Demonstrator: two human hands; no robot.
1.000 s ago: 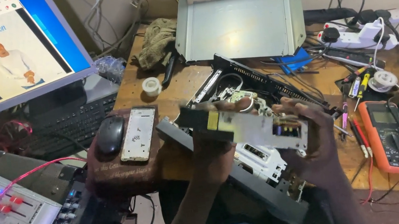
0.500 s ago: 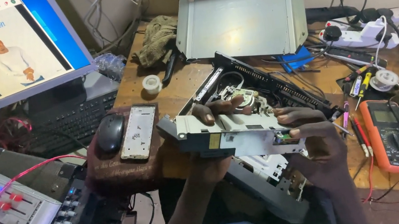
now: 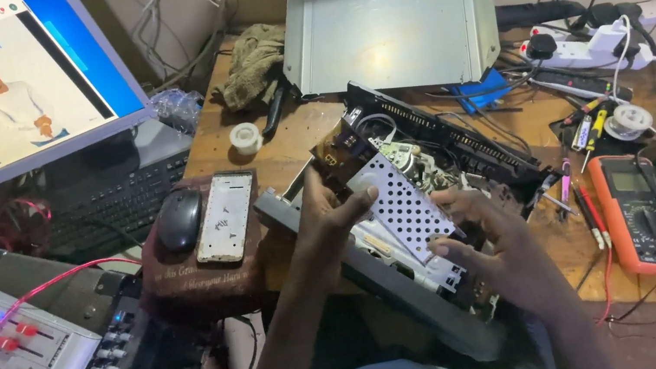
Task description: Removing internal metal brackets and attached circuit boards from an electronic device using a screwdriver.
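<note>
Both hands are on the perforated plate [image 3: 401, 203], a pale metal sheet dotted with small round holes, tipped up at a slant over the open chassis [image 3: 378, 277] at the middle of the desk [image 3: 286, 143]. The left hand [image 3: 325, 220] clasps the plate's left edge, thumb hooked over the top; its grip is closed on that edge, probably to steady the sheet. The right hand [image 3: 486, 243] lies at the plate's lower right corner, fingertips pressed to the surface; I cannot tell whether its grip closes round the edge or only rests there.

The plate looks thin, stiff and clean, with a brown circuit board [image 3: 340, 152] showing behind its upper left corner and tangled wires just past it at 12 o'clock.

The chassis sits tilted toward the person, its long grey side hanging over the near edge of the desk, which seems to bring the insides within easy reach. Its bent cover [image 3: 392, 34] stands apart at 12 o'clock. An orange multimeter [image 3: 639, 210] lies at 3 o'clock of the plate, a mouse [image 3: 178, 220] at 9 o'clock.
</note>
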